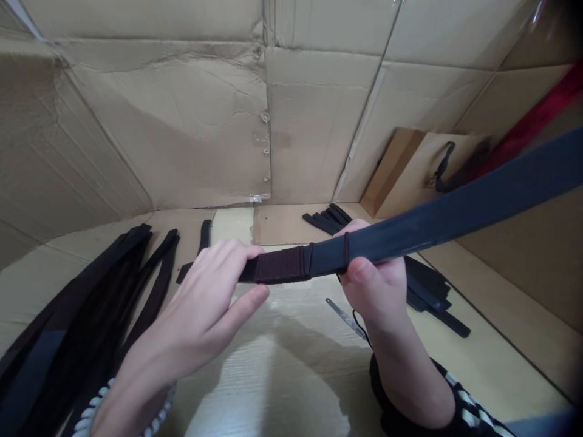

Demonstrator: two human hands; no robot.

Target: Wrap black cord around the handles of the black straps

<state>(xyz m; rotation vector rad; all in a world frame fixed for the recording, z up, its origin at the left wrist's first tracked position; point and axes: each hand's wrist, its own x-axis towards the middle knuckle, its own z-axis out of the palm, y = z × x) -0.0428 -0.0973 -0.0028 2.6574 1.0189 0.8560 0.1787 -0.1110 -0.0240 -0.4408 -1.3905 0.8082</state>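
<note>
A long, flat dark strap [419, 221] runs across the view, rising to the right edge. Near its left end, dark brown cord [281, 265] is wound round it in a tight band, and a single loop circles it farther right. My left hand [212, 303] lies over the left end, fingers curled over the strap and thumb apart below it. My right hand [376, 285] grips the strap from beneath beside the single loop, thumb against its lower edge. A slim grey metal tool [345, 318] lies on the table below, with black cord near it.
Several long dark strips [91, 291] lie at the left. Short dark strips [328, 217] sit at the back, and a stack of dark flat pieces [428, 291] is at the right. A brown paper bag [410, 170] leans on the cardboard wall [319, 121]. Red material [528, 127] hangs at the right.
</note>
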